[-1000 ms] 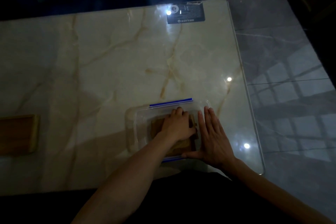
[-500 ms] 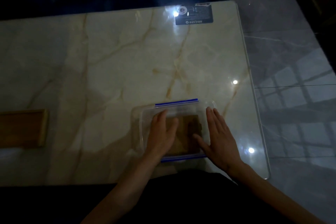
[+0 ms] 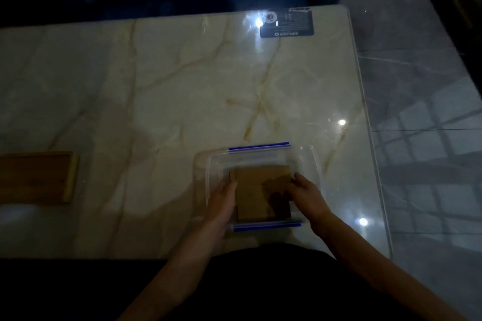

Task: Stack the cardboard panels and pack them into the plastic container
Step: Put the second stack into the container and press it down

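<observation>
A stack of brown cardboard panels (image 3: 257, 190) lies flat inside the clear plastic container (image 3: 260, 157), which has blue strips along its far and near rims. My left hand (image 3: 223, 198) rests inside the container against the stack's left edge, fingers together. On the stack's right side my right hand (image 3: 307, 194) has its fingertips touching the edge. Neither hand lifts a panel. A lower panel pokes out slightly at the stack's left.
The container sits near the front right of a marble table (image 3: 169, 91). A wooden board (image 3: 39, 177) lies at the left edge. A dark label (image 3: 287, 23) is at the far right corner. Tiled floor (image 3: 422, 112) lies beyond the table's right edge.
My left hand slid off the top of the stack to its left edge. My right hand moved from outside the container wall to the stack's right edge.
</observation>
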A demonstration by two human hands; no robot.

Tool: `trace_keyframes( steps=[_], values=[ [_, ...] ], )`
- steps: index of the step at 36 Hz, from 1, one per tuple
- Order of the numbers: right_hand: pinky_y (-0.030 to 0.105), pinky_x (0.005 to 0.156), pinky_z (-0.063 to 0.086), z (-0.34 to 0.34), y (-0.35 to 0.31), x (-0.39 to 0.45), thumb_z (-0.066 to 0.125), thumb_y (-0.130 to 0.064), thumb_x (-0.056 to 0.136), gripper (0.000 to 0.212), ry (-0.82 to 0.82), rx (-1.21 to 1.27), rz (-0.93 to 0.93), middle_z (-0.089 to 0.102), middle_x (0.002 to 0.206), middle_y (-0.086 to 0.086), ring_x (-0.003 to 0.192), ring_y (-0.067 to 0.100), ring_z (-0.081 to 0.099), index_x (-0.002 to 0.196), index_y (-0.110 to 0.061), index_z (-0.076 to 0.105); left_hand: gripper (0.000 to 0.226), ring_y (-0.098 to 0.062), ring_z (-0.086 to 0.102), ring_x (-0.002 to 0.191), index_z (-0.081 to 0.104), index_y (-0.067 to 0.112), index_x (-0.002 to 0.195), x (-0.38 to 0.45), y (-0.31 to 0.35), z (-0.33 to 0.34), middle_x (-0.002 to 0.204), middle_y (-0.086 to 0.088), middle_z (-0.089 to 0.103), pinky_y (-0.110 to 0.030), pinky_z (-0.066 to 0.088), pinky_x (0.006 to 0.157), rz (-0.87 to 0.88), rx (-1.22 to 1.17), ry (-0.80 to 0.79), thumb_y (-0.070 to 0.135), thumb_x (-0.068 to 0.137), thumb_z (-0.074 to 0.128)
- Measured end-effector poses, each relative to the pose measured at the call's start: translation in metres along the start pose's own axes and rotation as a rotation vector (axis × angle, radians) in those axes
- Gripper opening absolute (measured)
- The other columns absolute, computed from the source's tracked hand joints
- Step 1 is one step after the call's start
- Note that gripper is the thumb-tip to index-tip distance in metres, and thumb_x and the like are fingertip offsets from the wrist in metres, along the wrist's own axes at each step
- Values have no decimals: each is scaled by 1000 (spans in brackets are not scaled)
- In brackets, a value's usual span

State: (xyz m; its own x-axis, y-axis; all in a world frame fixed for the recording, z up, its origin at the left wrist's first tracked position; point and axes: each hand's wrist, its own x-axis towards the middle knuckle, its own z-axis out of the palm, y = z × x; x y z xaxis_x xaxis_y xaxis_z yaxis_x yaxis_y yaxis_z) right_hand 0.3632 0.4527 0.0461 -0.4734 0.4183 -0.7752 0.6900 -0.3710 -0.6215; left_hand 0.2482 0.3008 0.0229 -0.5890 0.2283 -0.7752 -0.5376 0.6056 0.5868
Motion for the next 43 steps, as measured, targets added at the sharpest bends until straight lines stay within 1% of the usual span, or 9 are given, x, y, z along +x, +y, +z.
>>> trace_keyframes(
  steps=[4,9,16,21,27,30,32,39,43],
  values=[
    [33,85,52,0,5,3,52,-20,94,20,-3,-63,9,68,107,5,98,21,65,113,-19,61,47,-21,44,132,49,16,138,-1,-2,3,143,-3,49,-33,31,111,-10,22,8,36,96,50],
    [18,64,44,0,7,3,55,-24,92,22,-12,-86,8,67,99,-8,87,6,64,114,-25,60,54,-20,42,134,45,15,140,2,-5,1,146,-3,47,-31,29,112,-29,6,-28,39,93,54],
    [17,63,42,0,8,4,54,-24,92,26,-5,-140,0,66,102,-8,89,6,62,118,-26,58,62,-19,34,139,33,15,147,2,-7,0,153,-2,36,-35,25,116,-36,40,-105,40,94,53],
    [25,72,46,-1,9,6,52,-21,93,26,27,-125,-19,66,104,-2,93,14,62,119,-24,57,27,7,60,91,61,24,120,7,-9,-5,118,11,61,-8,43,75,-29,5,-102,31,95,53],
    [25,73,48,-1,4,4,56,-26,92,25,-19,-37,-13,66,101,-7,91,11,64,117,-27,57,39,-17,54,121,57,23,130,2,-5,-6,132,1,60,-39,39,108,-73,-36,-148,37,95,50],
    [19,60,49,1,4,3,60,-26,90,25,-23,-18,-1,68,97,-3,81,9,67,115,-21,59,42,-1,53,99,53,20,133,1,-7,-3,118,13,55,-20,40,89,-63,-24,-103,37,94,52],
    [24,70,49,2,5,3,62,-28,89,29,-9,-28,0,68,103,1,90,15,66,117,-22,60,42,3,55,89,51,21,133,1,-6,-2,115,10,60,-17,40,75,-76,-48,-110,37,94,53],
    [21,66,47,0,8,5,54,-20,93,25,-9,-64,-9,68,106,1,92,14,64,117,-22,60,18,-5,66,92,67,33,103,2,-6,-3,98,13,73,-27,48,78,-94,-62,-116,39,89,57],
    [18,65,45,0,10,5,56,-23,92,25,6,-89,-29,67,106,-3,90,9,62,116,-25,59,19,-12,63,102,67,34,101,1,-8,-1,110,6,71,-32,48,85,-58,-6,-134,40,85,58]
  ],
)
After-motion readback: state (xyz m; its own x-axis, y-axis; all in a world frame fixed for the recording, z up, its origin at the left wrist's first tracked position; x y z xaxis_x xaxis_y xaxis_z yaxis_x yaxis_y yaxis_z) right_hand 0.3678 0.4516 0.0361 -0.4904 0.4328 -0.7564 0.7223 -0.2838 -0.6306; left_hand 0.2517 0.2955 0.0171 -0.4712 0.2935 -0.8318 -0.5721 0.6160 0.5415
